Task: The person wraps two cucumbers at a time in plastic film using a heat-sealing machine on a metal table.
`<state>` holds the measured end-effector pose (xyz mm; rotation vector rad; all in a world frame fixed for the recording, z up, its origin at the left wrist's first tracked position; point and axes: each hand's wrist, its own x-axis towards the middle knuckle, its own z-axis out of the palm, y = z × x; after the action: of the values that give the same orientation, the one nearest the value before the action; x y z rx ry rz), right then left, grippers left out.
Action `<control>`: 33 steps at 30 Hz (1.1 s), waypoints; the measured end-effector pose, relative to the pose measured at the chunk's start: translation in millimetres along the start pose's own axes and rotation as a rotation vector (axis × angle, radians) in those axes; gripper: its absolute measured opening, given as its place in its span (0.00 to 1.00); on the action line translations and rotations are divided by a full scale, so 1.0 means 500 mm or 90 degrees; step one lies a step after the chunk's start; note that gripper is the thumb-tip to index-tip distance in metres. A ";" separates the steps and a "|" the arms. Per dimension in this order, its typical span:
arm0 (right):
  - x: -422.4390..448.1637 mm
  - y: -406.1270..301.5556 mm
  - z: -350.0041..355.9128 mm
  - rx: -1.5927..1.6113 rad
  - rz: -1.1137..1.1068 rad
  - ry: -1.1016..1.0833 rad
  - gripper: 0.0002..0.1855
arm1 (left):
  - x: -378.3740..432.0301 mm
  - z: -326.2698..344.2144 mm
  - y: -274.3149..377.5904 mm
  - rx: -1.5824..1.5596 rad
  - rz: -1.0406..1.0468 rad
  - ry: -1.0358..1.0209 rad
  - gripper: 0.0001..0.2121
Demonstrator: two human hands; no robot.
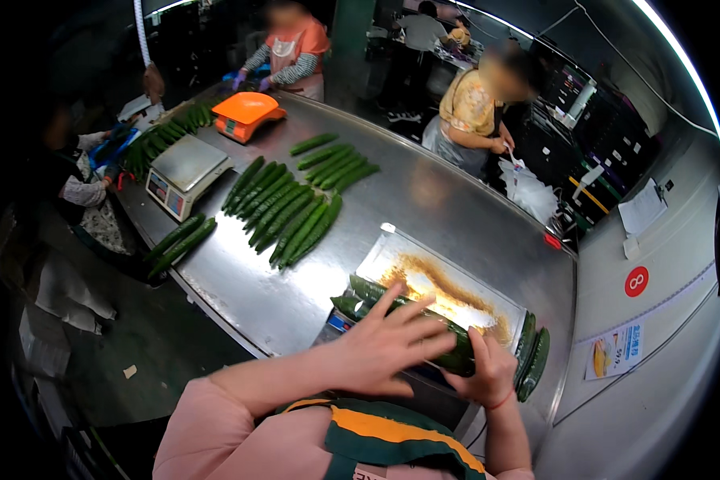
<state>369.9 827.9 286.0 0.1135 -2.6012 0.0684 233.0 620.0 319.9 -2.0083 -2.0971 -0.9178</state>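
In front of my body, several dark green cucumbers (pixel 366 288) lie side by side over the near edge of a digital scale with a stained metal platform (pixel 379 261). My right hand (pixel 487 367) grips their right-hand ends between thumb and fingers. Spread and slightly blurred, my left hand (pixel 396 337) is over the middle of the bunch with its fingers apart; whether its palm touches them is hidden. Just right of the scale, more cucumbers (pixel 537 364) rest on the steel table (pixel 432 186).
Rows of cucumbers (pixel 285 210) lie across the table. Beyond them stand a white scale (pixel 189 162) and an orange scale (pixel 246 114). Co-workers stand along the left, far and right edges; one handles a white plastic bag (pixel 528 189). A wall (pixel 648 324) borders the right.
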 end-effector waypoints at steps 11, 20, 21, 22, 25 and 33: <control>0.073 0.051 -0.148 0.909 0.087 -0.055 0.31 | 0.012 0.105 -0.019 -0.108 -0.099 0.039 0.37; 0.096 -0.065 0.063 1.019 0.204 0.453 0.42 | 0.054 0.143 0.026 -0.443 -0.264 -0.015 0.44; 0.082 -0.068 0.087 0.922 0.235 0.400 0.40 | 0.055 0.145 0.016 -0.453 -0.265 -0.015 0.46; 0.033 -0.058 0.107 0.772 0.250 0.251 0.36 | 0.060 0.146 0.009 -0.459 -0.268 -0.010 0.47; -0.007 -0.049 0.025 0.491 0.279 -0.181 0.26 | 0.077 0.162 -0.034 -0.403 -0.285 -0.017 0.45; -0.047 0.059 -0.036 0.000 0.151 -0.089 0.37 | 0.188 0.110 -0.003 0.087 0.060 -0.159 0.33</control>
<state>396.1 860.1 288.5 -0.1983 -2.7425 0.1503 238.0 728.8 317.9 -2.2250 -2.0949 -0.5180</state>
